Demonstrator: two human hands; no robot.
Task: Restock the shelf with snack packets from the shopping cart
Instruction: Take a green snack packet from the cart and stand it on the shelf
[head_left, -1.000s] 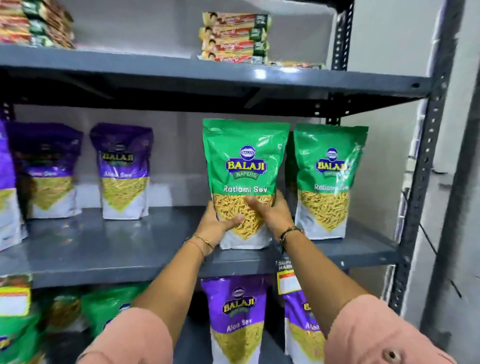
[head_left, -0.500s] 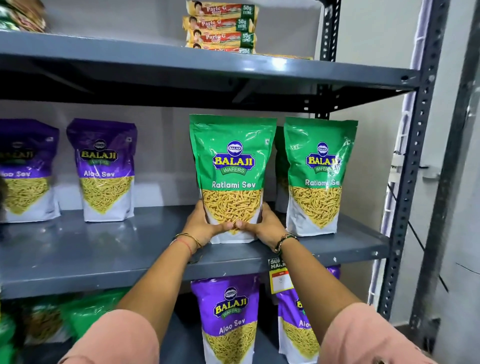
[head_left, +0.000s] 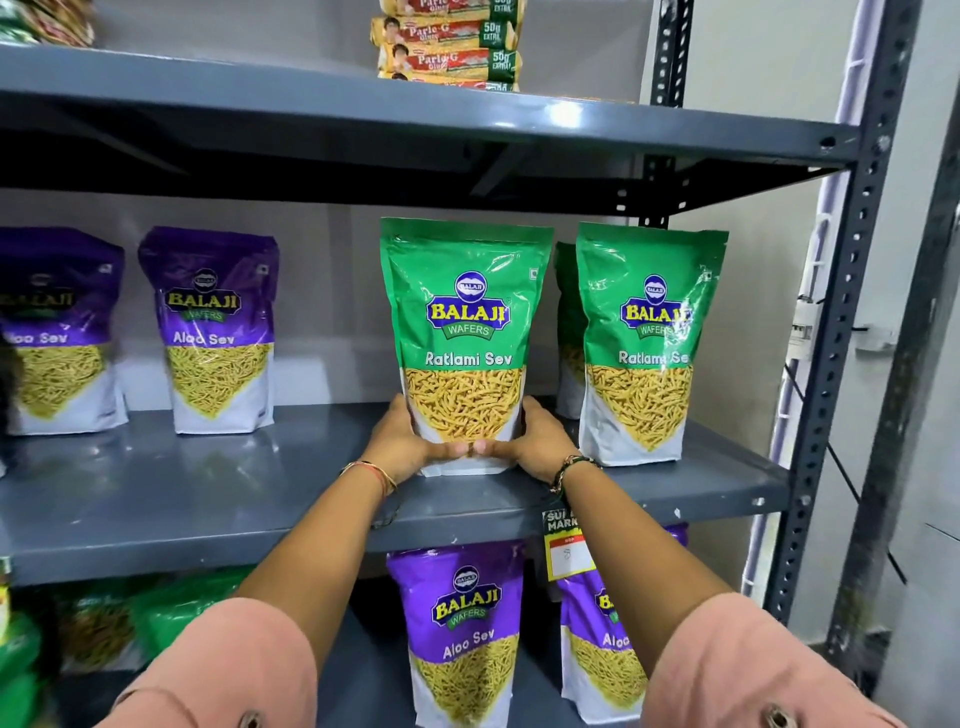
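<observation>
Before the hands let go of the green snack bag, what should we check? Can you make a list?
1. Green Ratlami Sev packet standing upright: ok.
2. Its bottom resting on the middle shelf: ok, it looks set down.
3. Left hand and right hand both holding its base: ok.
4. Label facing the front: ok.
5. Gap to the neighbouring green packet on the right: ok, not touching.
6. Will it stay standing alone once released: cannot tell.
</observation>
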